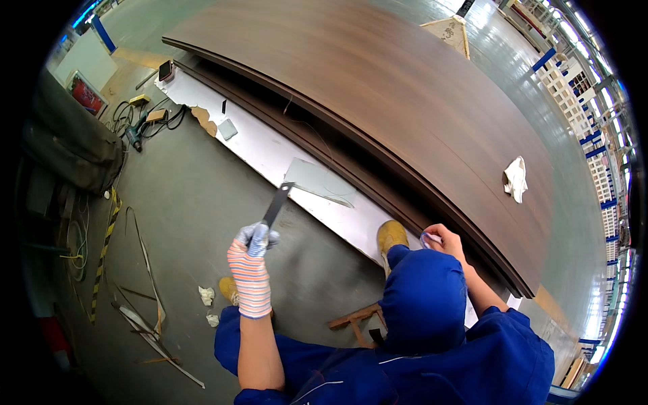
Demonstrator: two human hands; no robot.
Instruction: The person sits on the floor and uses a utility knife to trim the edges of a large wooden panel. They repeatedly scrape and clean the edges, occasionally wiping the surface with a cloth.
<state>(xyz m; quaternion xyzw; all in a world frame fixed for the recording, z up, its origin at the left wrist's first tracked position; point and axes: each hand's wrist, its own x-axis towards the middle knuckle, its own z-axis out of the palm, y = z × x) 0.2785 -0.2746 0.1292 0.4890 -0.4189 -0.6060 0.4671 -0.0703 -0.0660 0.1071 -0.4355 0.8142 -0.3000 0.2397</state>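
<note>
My left hand (253,263), in a striped knit glove with a greyish-blue coated palm, grips a flat dark metal strip (277,206) with a hole near its top end. The strip points up and away over the floor. My right hand (448,245) is bare and holds a small white piece with a blue edge (430,240), possibly cloth, beside the edge of a dark brown wood-grain panel (354,76). Fingers hide part of that piece. Under the top panel a dark gap separates it from a lower brown panel (304,147).
A white board (263,147) bears a grey glass-like sheet (319,182), a small grey square (228,129) and a phone (165,71). A white crumpled cloth (516,179) lies on the brown panel. A corded power tool (134,137) and loose strips (144,329) lie on the floor.
</note>
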